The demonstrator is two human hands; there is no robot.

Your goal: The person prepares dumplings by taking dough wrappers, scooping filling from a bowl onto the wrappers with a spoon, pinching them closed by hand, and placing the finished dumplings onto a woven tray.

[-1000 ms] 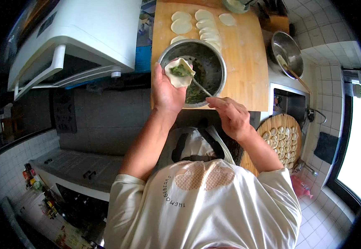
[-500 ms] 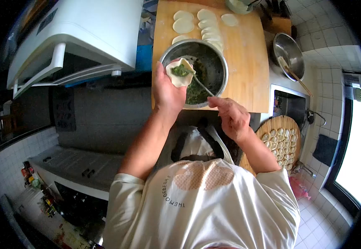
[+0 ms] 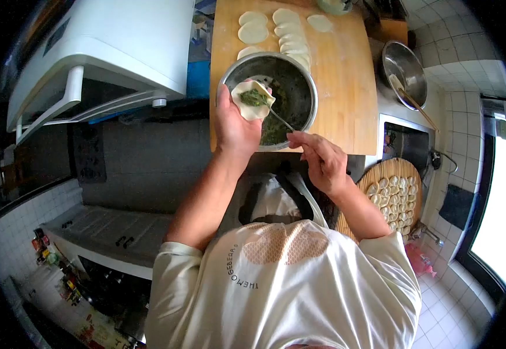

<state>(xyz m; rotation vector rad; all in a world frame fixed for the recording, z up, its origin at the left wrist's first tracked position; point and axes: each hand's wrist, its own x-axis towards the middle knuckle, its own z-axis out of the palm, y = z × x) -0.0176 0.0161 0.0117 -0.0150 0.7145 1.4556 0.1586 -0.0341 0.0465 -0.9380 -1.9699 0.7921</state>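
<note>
Cupped in my left hand is a round dumpling wrapper, held over the left side of a steel mixing bowl. Green filling lies in the middle of the wrapper. My right hand pinches the handle end of a thin metal spoon, whose tip touches the filling near the wrapper's right edge. More green filling coats the bowl's bottom and wall. Behind the bowl, several flat wrappers lie overlapping in rows.
The bowl stands on a wooden board. Rows of folded dumplings sit on a round woven tray at my right. Beyond it are a sink and a second steel bowl. A white appliance stands at the left.
The spoon tip has shifted slightly on the filling, which looks flatter on the wrapper. My right hand has moved a little to the left. The whole view has shifted slightly.
</note>
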